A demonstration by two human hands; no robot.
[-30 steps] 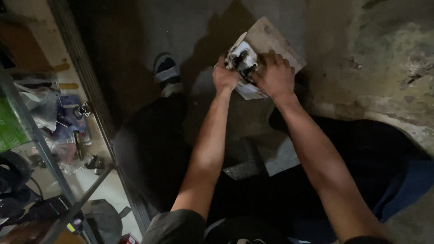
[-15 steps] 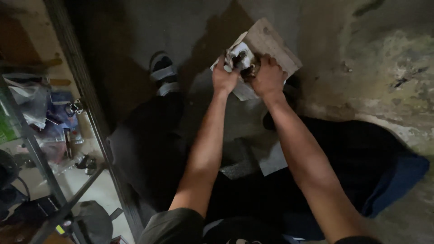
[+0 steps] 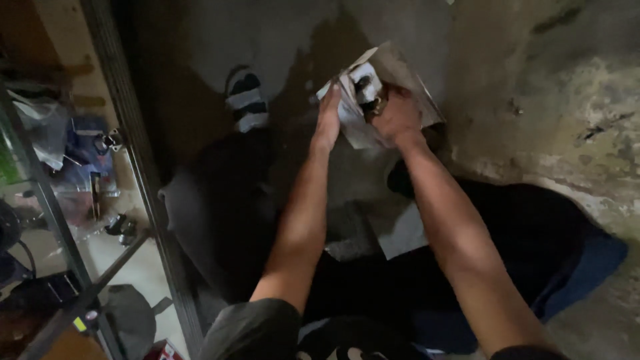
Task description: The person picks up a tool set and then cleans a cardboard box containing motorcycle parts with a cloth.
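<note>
Left hand (image 3: 329, 120), fingers flat and unclenched, presses the pale wrapping (image 3: 353, 123) at upper centre of the frame. Just right of it, the right hand (image 3: 398, 115) is clenched around a small dark metal part (image 3: 369, 93) lying in that wrapping, above the grey floor (image 3: 267, 40). It looks like unwrapping in progress; next would call for steadying the wrapping while lifting the part free.

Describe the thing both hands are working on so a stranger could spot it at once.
Start at the stained concrete floor and follow both bare forearms forward to where the left hand and right hand meet. Between them is a small dark object wrapped in crumpled white paper, the brightest patch nearby.
</note>
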